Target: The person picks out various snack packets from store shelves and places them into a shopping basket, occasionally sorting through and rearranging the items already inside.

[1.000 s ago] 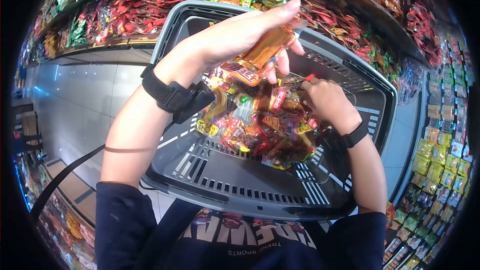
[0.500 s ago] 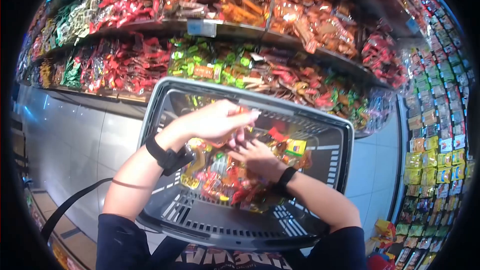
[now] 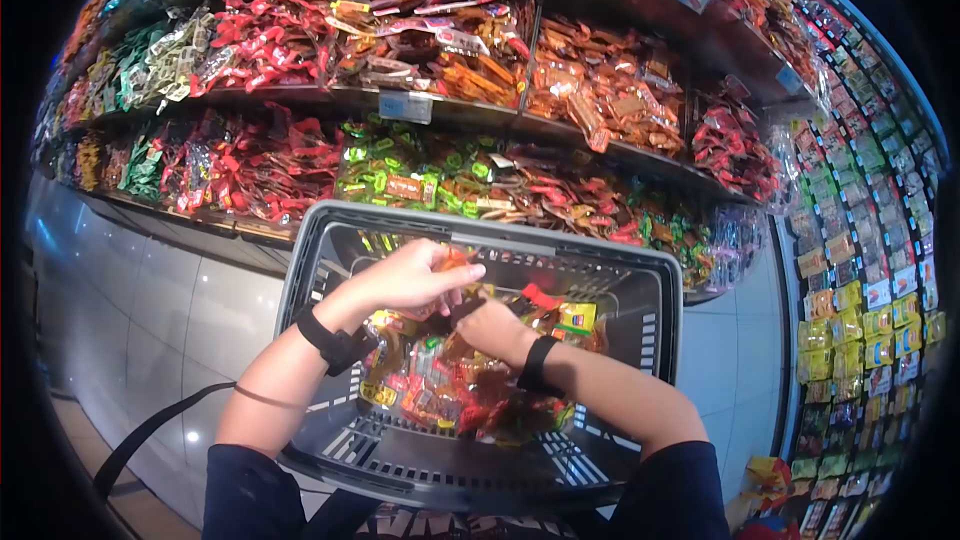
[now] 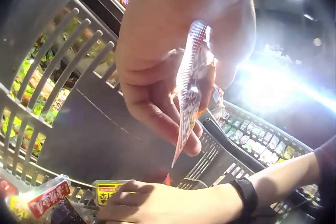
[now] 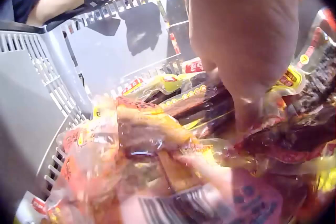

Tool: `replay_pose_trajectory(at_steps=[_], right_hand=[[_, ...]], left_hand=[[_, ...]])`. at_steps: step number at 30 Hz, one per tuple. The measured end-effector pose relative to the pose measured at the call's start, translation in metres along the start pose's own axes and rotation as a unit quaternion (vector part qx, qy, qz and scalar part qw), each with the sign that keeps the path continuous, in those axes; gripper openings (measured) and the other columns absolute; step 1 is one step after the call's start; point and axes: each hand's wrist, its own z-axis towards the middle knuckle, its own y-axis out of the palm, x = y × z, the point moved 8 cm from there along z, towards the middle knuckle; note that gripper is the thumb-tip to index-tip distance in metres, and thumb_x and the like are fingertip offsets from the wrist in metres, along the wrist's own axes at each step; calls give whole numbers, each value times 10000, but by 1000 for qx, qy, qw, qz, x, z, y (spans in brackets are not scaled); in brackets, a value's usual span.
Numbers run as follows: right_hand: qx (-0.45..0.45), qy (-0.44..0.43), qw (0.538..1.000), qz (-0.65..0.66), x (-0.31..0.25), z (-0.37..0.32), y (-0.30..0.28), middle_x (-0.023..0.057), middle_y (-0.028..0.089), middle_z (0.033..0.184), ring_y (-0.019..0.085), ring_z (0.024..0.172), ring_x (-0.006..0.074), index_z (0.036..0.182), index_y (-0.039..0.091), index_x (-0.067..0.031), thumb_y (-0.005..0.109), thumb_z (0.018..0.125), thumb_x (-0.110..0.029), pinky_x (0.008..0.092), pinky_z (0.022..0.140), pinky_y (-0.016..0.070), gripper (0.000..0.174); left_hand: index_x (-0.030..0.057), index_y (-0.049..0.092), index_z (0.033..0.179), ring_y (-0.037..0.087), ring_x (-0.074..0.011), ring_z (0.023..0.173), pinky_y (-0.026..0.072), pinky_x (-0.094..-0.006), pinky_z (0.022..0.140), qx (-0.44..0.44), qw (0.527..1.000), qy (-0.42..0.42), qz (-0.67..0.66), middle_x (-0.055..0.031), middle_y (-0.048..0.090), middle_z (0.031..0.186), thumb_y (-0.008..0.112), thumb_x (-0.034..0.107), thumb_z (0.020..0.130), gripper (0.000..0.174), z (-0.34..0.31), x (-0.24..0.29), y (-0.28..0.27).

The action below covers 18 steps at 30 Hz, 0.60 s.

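My left hand (image 3: 452, 271) hovers over the grey shopping basket (image 3: 318, 270) and pinches a thin orange snack packet (image 3: 457, 258) between thumb and fingers. The left wrist view shows that packet (image 4: 190, 85) edge-on in the left hand (image 4: 184, 124). Just below it, my right hand (image 3: 490, 318) lies on the heap of snack packets (image 3: 430, 385) in the basket. Its fingers (image 4: 123, 205) stretch over the packets, and the fingertips (image 5: 245, 116) push down between the wrappers (image 5: 147, 129). Nothing shows as gripped in it.
Store shelves (image 3: 405, 105) packed with red, green and orange snack bags stand just beyond the basket. A rack of yellow and blue packets (image 3: 860, 320) runs down the right. Grey floor tiles (image 3: 150, 290) lie to the left. A black strap (image 3: 150, 430) hangs by my left arm.
The view has tilted up toward the shelves. My left hand came down from high over the basket to just above the heap, still holding the orange packet. The right hand stayed in the heap.
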Motion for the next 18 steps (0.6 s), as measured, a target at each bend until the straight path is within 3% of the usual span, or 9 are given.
replay_pose_trajectory(at_steps=[1,3,6,9,10,11,14,16,18], right_hand=[[30,-14,999,-42,-1,-6,-23,8,662,925,611,979,151,914,703,-134,562,831,-191,336,832,440,173],[179,-20,981,-77,-1,-12,-39,-9,669,876,610,968,151,832,715,-139,570,821,-189,338,866,424,154],[137,-35,986,-91,-1,-17,-34,-7,668,862,602,971,162,765,711,-130,581,811,-183,339,888,412,148],[113,-21,993,14,16,-33,-86,-1,660,837,584,977,183,682,701,-123,583,804,-154,330,910,400,173],[137,-17,990,8,23,-40,-105,11,655,808,571,964,202,725,705,-117,661,760,-229,332,877,410,125],[137,-19,990,8,28,-47,-126,11,655,808,571,964,202,725,705,-117,661,760,-229,332,877,410,125],[151,-33,958,244,45,-63,-171,35,608,722,538,825,227,803,686,-96,813,620,-354,348,763,413,341],[189,-29,901,390,59,-69,-187,90,607,706,571,710,268,803,684,-37,806,683,-347,364,684,449,354],[185,6,856,482,70,-75,-191,121,588,676,583,628,282,783,661,21,811,684,-328,363,603,459,392]], left_hand=[[13,656,910,663,-126,647,507,-255,557,7,1000,5,-7,-54,672,744,579,359,954,357,1,-3,-2],[10,654,927,662,-126,648,506,-250,554,-5,1000,3,8,-51,669,744,588,350,950,347,-3,2,-1],[7,650,940,657,-117,650,501,-244,556,-12,999,4,37,-48,667,750,591,328,950,326,-5,13,2],[9,644,946,646,-105,656,503,-243,586,4,1000,-6,-6,-42,662,748,595,296,949,291,-2,12,-1],[13,639,943,640,-101,656,503,-245,598,14,999,24,-27,-36,657,740,596,283,948,274,2,9,-4],[16,635,940,634,-97,655,503,-248,610,25,997,56,-47,-30,652,732,597,270,948,257,4,10,-7],[15,618,931,612,-99,655,496,-251,618,49,985,129,-100,-36,634,734,605,245,941,230,-8,34,-12],[7,605,954,608,-118,676,497,-250,636,59,971,145,-179,-40,613,738,589,248,950,242,-13,40,-18],[22,588,952,628,-159,672,523,-285,650,34,934,178,-307,-56,620,736,462,420,988,419,-10,39,-24]])
